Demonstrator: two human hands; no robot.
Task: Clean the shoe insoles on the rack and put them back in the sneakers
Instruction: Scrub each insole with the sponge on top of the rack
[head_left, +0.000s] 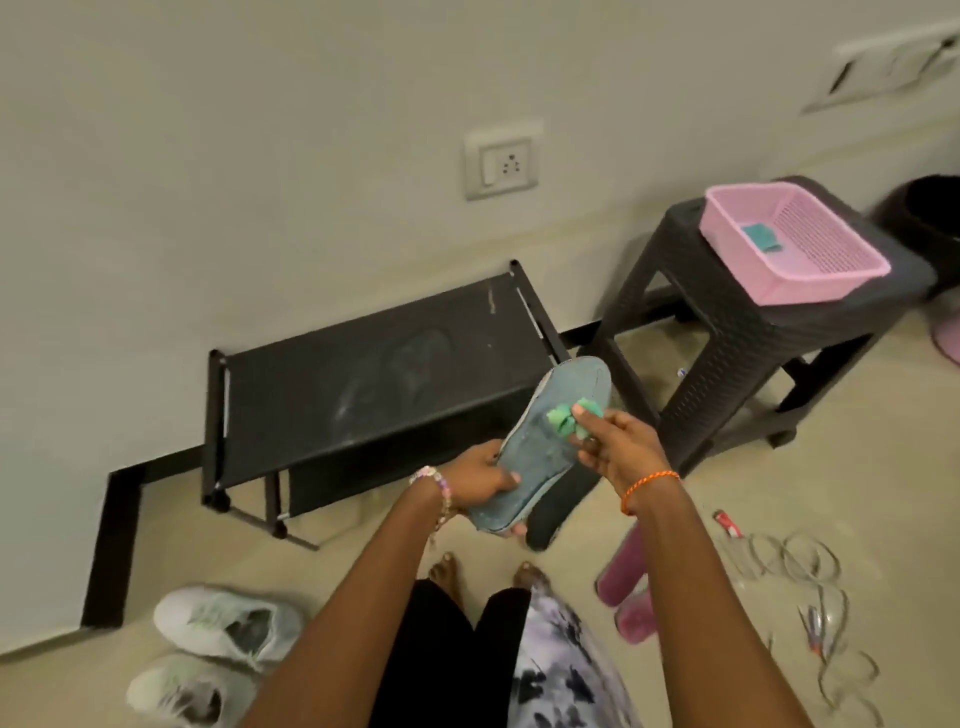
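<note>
1. Here, from my seat, the insole (540, 447) hangs in the air in front of the rack (363, 384), its long axis running from the heel at about seven o'clock to the toe at about one o'clock.
2. My left hand (480, 480) grips the heel end, thumb curled over the top face, fingers underneath.
3. My right hand (618, 447) pinches a crumpled green cloth (569, 415) against the insole just past its middle, toward the toe (a second dark insole seems to sit beneath, though I cannot tell for sure).
4. I judge the next wipe should run along that axis, from the cloth out to one o'clock; the right hand is the nearer one.
5. The sneakers (218, 654) wait on the floor at about eight o'clock, well apart from both hands.
</note>
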